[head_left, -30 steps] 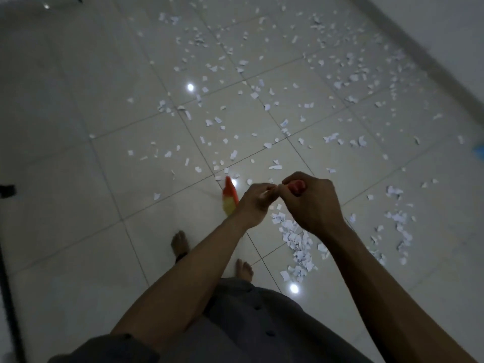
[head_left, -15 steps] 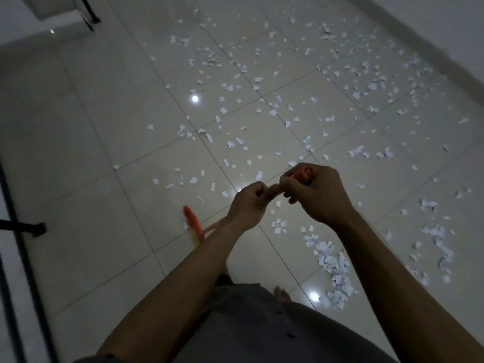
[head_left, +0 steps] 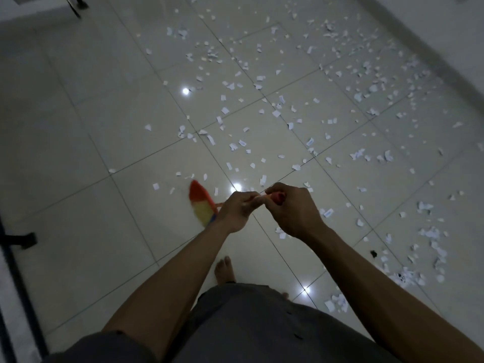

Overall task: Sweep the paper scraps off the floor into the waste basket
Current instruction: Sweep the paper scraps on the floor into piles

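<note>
Black metal bars (head_left: 15,271) run down the far left edge. A small black foot (head_left: 22,239) sticks out from them onto the pale floor tiles (head_left: 78,153). We stand on these shiny tiles, and little round lights (head_left: 185,91) shine back off them.

A bit left of the middle we see the broom (head_left: 201,205). Its brush is red at the tip and yellow lower down, and it looks a little blurry. It hangs low by the floor, just left of our left hand (head_left: 237,212). That hand has its fingers curled round the thin stick (head_left: 273,197) of the broom. Our right hand (head_left: 293,210) is pressed up next to it, with its fingers curled tight round the red top end of the stick.

Below the hands we see one bare foot (head_left: 225,269) on the tiles and our grey clothes (head_left: 248,323).

White paper scraps (head_left: 262,113) lie all over the floor, from the middle out to the top right. A few lie just beside the brush. More scraps are bunched in a heap (head_left: 429,247) at the right, near our right arm. A pale wall (head_left: 458,35) runs across the top right corner.
</note>
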